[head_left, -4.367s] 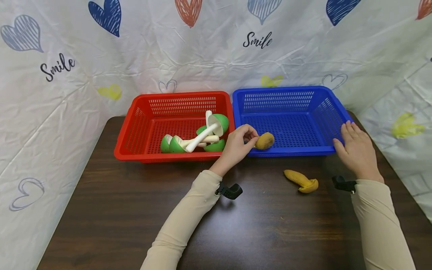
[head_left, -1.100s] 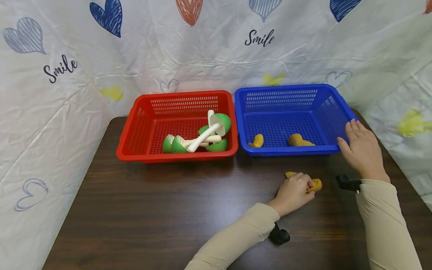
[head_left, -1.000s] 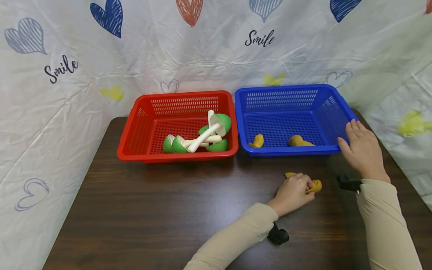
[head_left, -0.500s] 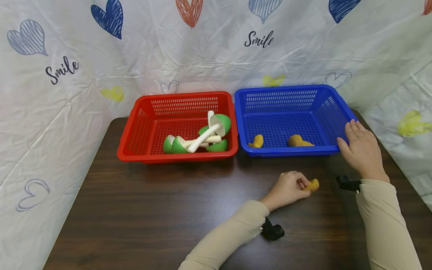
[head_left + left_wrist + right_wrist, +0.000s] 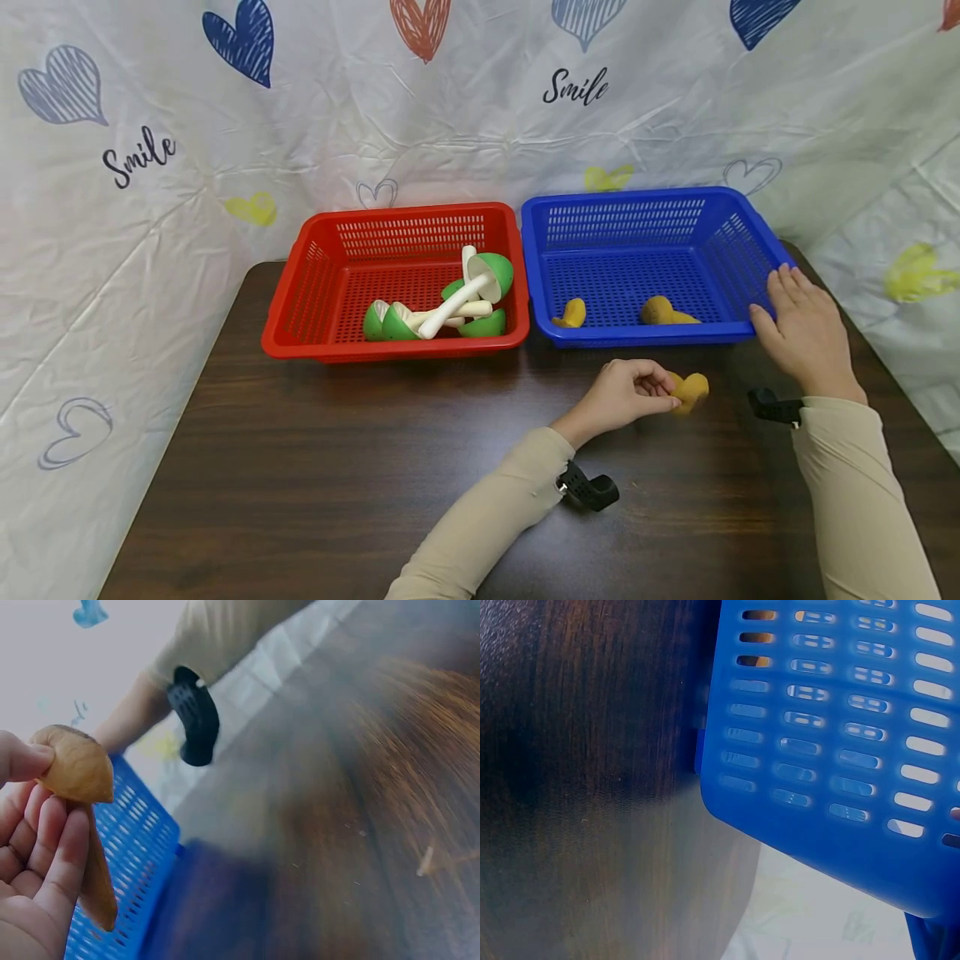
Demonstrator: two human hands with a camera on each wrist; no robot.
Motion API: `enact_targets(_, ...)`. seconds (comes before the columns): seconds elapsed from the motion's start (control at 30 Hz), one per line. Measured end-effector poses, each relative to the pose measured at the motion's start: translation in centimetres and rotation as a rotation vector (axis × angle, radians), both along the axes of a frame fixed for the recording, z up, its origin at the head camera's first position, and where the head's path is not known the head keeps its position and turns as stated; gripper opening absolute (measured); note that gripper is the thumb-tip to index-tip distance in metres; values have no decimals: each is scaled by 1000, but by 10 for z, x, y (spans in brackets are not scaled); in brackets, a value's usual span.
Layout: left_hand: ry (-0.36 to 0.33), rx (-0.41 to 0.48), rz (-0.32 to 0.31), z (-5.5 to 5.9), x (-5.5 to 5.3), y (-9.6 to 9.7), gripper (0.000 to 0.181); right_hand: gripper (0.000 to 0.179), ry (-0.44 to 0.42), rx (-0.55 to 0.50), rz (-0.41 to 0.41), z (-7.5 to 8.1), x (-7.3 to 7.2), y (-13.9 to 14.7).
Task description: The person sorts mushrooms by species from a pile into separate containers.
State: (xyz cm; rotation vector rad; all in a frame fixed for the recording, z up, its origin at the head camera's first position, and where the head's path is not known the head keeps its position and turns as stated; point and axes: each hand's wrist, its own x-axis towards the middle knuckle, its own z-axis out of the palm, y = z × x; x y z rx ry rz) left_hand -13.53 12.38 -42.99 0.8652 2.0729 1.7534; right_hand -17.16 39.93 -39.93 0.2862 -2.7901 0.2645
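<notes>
My left hand [image 5: 626, 393] pinches a yellow-brown toy mushroom [image 5: 692, 392] between thumb and fingers, in front of the blue basket [image 5: 645, 336]. The left wrist view shows the thumb on the cap [image 5: 82, 766], with the stem [image 5: 100, 889] pointing down past the fingertips. My right hand [image 5: 812, 337] rests with straight fingers on the basket's right rim. Inside that basket, along its near wall, lie two more yellow-brown mushrooms, one at the left [image 5: 574, 313] and one further right [image 5: 658, 312]. Only the basket's slotted wall [image 5: 810, 735] fills most of the right wrist view.
A red basket [image 5: 390, 351] stands directly left of the blue one, holding several green-capped, white-stemmed mushrooms [image 5: 399, 323]. Both sit at the back of the dark wooden table [image 5: 315, 467]. Behind them hangs a white cloth [image 5: 465, 108] printed with hearts and words.
Two yellow-brown mushrooms have come to lie in the blue basket. My left hand took hold of the mushroom on the table and has moved it toward the basket. My right hand stays on the rim.
</notes>
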Motion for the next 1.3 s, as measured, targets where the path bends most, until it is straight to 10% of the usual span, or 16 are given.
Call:
enact_targets(0.73, 94, 135, 78, 56, -10, -27, 14, 56, 15, -6, 7, -2, 0, 2)
enact_targets(1.07, 257, 148, 178, 55, -27, -38, 15, 56, 12, 0, 10, -2, 0, 1)
enact_targets(1.3, 451, -13, 307, 48, -41, -49, 15, 56, 19, 3, 12, -1, 1, 0)
